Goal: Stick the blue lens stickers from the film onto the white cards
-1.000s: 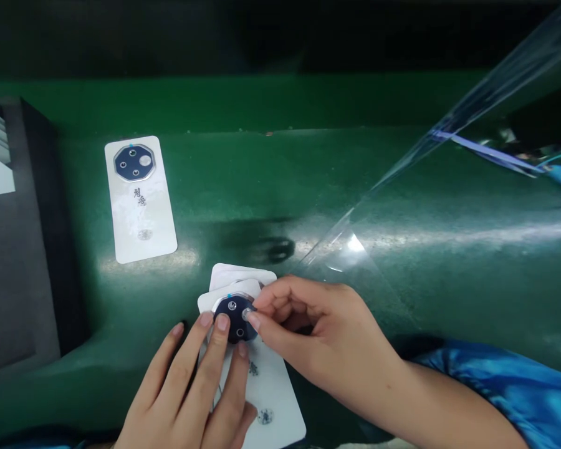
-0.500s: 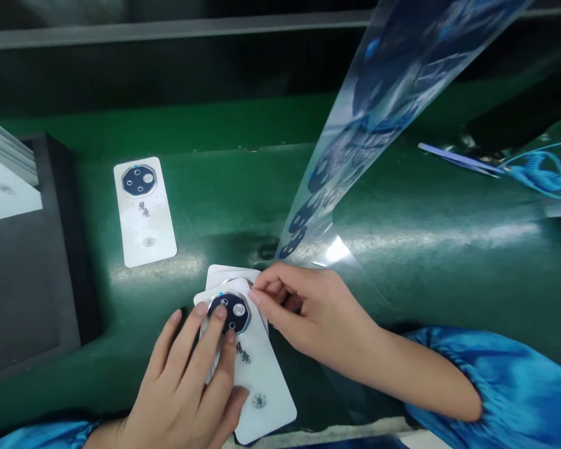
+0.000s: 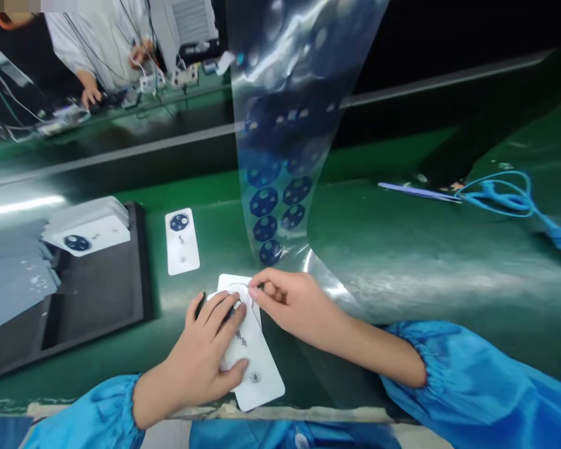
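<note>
A white phone back panel (image 3: 260, 378) with dark lettering and a round emblem lies at the table's front edge, partly on top of a second white panel (image 3: 231, 280). My left hand (image 3: 204, 349) rests on the upper panel, fingers spread over its dark camera plate and mostly covering it. At the upper right edge of these panels is my right hand (image 3: 290, 299), its thumb and forefinger pinched together. Whatever is in that pinch is too small to make out. Behind the hands, a clear film strip (image 3: 280, 215) with dark blue camera-shaped stickers rises from the table.
Another white panel (image 3: 183, 249) lies alone to the left. A black tray (image 3: 143, 268) holds stacked white panels (image 3: 88, 227) and grey sheets (image 3: 16, 287). Blue tweezers (image 3: 414, 191) and a coiled blue cord (image 3: 500, 196) lie right. Across the bench, a person (image 3: 107, 50) handles cables.
The view has tilted up, bringing in more of the tray and the person opposite. My left fingers cover more of the camera plate. My right hand keeps its pinch at the panel edge.
</note>
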A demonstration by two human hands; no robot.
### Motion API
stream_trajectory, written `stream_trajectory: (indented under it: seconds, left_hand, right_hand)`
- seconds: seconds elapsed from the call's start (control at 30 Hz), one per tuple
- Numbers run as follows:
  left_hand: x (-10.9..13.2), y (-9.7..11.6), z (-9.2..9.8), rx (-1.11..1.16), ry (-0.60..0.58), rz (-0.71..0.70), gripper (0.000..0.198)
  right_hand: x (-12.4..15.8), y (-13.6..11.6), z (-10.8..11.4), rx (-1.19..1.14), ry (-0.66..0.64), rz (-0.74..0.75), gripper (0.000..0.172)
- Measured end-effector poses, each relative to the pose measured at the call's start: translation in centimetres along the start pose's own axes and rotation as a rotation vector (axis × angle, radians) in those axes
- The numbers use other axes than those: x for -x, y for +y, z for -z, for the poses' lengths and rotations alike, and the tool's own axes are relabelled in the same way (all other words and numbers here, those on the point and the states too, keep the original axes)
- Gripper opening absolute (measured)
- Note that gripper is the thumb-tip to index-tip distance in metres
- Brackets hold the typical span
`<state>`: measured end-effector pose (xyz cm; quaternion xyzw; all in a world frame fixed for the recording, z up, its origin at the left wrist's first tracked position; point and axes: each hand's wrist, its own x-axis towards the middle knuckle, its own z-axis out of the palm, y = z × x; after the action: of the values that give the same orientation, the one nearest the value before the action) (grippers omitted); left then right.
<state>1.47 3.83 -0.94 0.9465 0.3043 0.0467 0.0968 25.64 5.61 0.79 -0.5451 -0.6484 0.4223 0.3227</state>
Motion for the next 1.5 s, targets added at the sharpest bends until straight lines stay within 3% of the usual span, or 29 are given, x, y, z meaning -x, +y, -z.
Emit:
stream_trajectory:
  seconds: [0.1, 0.2, 0.27, 0.37, 0.43, 0.63, 0.73, 0.87, 0.93, 1.03, 1.13, 1.2, 1.33, 1.5]
  left_hand:
    - [0.4, 1.9, 0.1, 0.015, 0.09, 0.11, 0.066]
    - [0.4, 5.2, -1.3, -0.061, 0.269, 0.391, 0.073]
    - [0.0, 7.4, -2.8, -0.117, 0.385, 0.569, 0.085]
    - [-0.7, 9.5, -4.7, -0.096, 0.528, 0.746, 0.078]
    - [-1.0, 10.0, -5.2, -0.05, 0.58, 0.826, 0.07]
    - [0.0, 9.9, -4.3, 0.012, 0.609, 0.832, 0.071]
    - [1.2, 10.1, -3.5, 0.068, 0.624, 0.91, 0.069]
    - [1.4, 8.5, -0.2, 0.193, 0.62, 1.031, 0.064]
    - [0.0, 5.9, 2.2, 0.233, 0.62, 1.051, 0.061]
    - [-3.7, 0.5, 4.7, 0.226, 0.645, 1.022, 0.045]
    - [-7.2, -4.3, 4.6, 0.233, 0.658, 1.03, 0.039]
    - [-8.4, -6.0, 3.7, 0.266, 0.673, 1.029, 0.037]
    - [-9.2, -5.9, 2.0, 0.401, 0.737, 0.924, 0.036]
    - [-10.6, -2.2, 0.6, 0.792, 0.701, 0.616, 0.05]
  right_hand:
    - [-0.3, -0.2, 2.7, 0.024, 0.26, 0.108, 0.015]
    - [-1.4, 1.6, 5.5, 0.085, 0.613, 0.243, 0.02]
    - [-2.3, 3.7, 6.6, 0.125, 0.7, 0.281, 0.036]
    - [-3.1, 6.4, 7.0, -0.051, 0.521, 0.202, 0.073]
    - [-3.2, 7.2, 6.5, -0.211, 0.389, 0.143, 0.085]
    - [-2.3, 6.5, 5.5, -0.217, 0.285, 0.13, 0.078]
    - [-2.2, 6.4, 5.6, -0.202, 0.26, 0.142, 0.072]
    - [-2.6, 7.2, 5.4, -0.202, 0.282, 0.138, 0.07]
    - [-2.7, 7.5, 5.3, -0.203, 0.302, 0.14, 0.069]
    - [-2.7, 7.7, 5.0, -0.208, 0.331, 0.163, 0.071]
    - [-2.5, 7.5, 5.2, -0.222, 0.364, 0.202, 0.075]
    - [-2.5, 7.3, 5.4, -0.236, 0.387, 0.233, 0.074]
    - [-2.4, 6.7, 5.8, -0.257, 0.425, 0.305, 0.064]
    - [-2.0, 6.1, 5.4, -0.17, 0.473, 0.405, 0.046]
